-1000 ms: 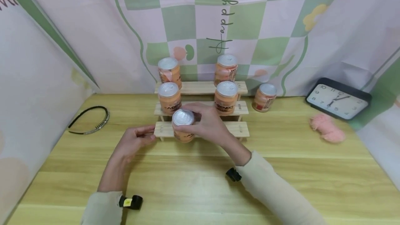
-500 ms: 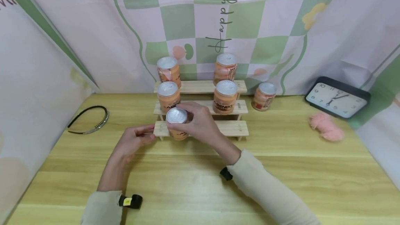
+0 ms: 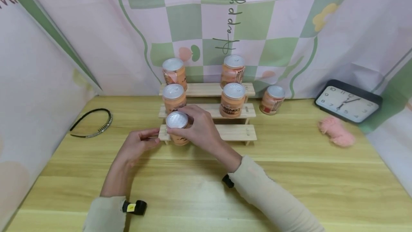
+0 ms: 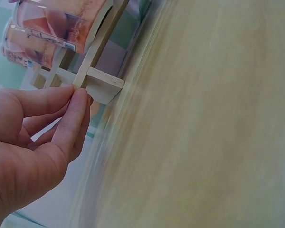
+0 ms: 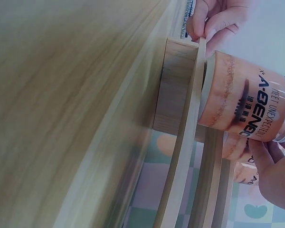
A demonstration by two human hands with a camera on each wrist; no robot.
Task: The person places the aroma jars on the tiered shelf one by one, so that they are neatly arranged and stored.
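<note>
A three-step wooden display shelf [image 3: 236,132] stands against the back curtain. My right hand [image 3: 202,129] grips an orange can [image 3: 177,120] with a silver lid, thumb in front and fingers behind. In the right wrist view the can's base [image 5: 208,90] is right at the lowest board, near its left end. My left hand [image 4: 42,128] pinches that left end of the board between thumb and fingertips. Two matching cans stand on the middle step, the left one [image 3: 173,94] partly hidden behind the held can. On the top step stand a left can [image 3: 173,71] and a right can [image 3: 233,69].
Another orange can [image 3: 272,100] stands on the table [image 3: 193,196] right of the shelf. Farther right are a black-framed clock [image 3: 349,101] and a pink bundle of yarn [image 3: 337,131]. A black headband [image 3: 91,124] lies at the left. A checked curtain [image 3: 219,20] hangs behind.
My right hand has slid the can leftward along the lowest step to its left end. My left hand has kept its place on the board's end.
</note>
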